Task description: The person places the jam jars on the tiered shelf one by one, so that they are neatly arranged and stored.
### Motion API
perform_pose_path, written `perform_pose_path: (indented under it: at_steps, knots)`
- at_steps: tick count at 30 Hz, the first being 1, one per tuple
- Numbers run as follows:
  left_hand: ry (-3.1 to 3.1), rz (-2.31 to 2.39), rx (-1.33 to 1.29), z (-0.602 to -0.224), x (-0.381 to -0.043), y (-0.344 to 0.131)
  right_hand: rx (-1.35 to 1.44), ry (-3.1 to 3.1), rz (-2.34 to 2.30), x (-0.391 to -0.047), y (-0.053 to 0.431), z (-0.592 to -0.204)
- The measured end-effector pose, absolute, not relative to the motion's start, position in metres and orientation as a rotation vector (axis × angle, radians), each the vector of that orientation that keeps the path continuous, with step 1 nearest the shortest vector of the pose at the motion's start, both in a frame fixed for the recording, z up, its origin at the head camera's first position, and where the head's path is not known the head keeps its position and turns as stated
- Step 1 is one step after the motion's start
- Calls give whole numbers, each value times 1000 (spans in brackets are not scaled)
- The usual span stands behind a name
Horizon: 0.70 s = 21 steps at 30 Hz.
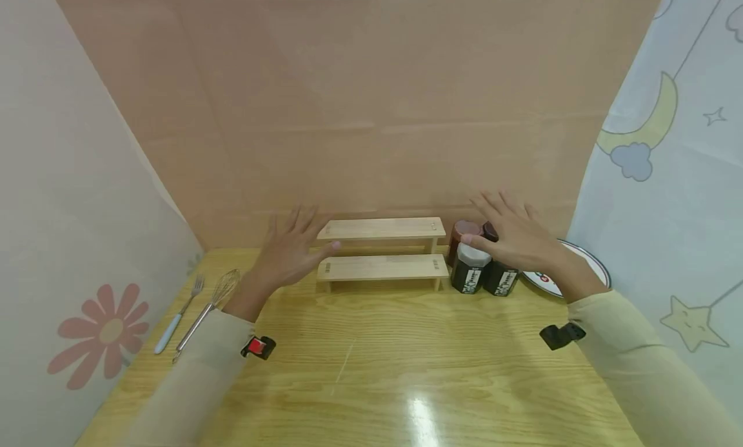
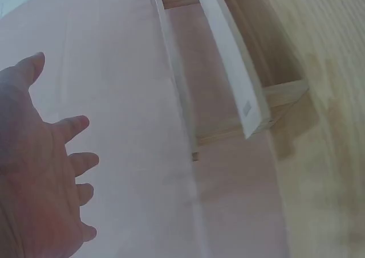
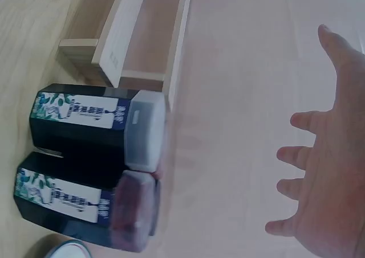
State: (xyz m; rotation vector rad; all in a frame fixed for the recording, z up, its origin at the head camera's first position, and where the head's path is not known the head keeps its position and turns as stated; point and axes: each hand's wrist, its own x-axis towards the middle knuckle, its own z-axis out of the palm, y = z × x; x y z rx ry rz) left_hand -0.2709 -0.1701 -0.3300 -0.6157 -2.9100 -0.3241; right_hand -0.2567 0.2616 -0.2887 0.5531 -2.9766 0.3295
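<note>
- Pinkish-tan wall (image 1: 371, 111): rises behind the table.
- Wooden table (image 1: 371, 363): bears the shelf, jars, plate, whisk and fork.
- Shelf (image 1: 383, 268): pale wood with two steps, standing at the back middle of the table, between the two hands.
- Left hand (image 1: 293, 253): fingers spread wide, nothing held; raised near the shelf's left end, apart from it in the left wrist view.
- Right hand (image 1: 513, 237): fingers also spread, nothing held; raised near the jars, touching none of them.
- Plate (image 1: 601, 269): dark-rimmed, partly hidden by the right arm.
- Jars (image 1: 469, 273): dark, labelled, upright, clustered just beside the shelf's right end; one lid is whitish.
- Whisk (image 1: 210, 311): lies at the table's left.
- Fork (image 1: 169, 333): pale blue handle, just left of the whisk.
</note>
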Motion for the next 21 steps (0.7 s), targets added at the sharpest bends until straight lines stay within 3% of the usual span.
perform_pose_path:
  at_steps: [21]
  knots:
    - [-2700, -1120, -300, -423, -284, -186, 533, -2837, 709, -257, 315, -337]
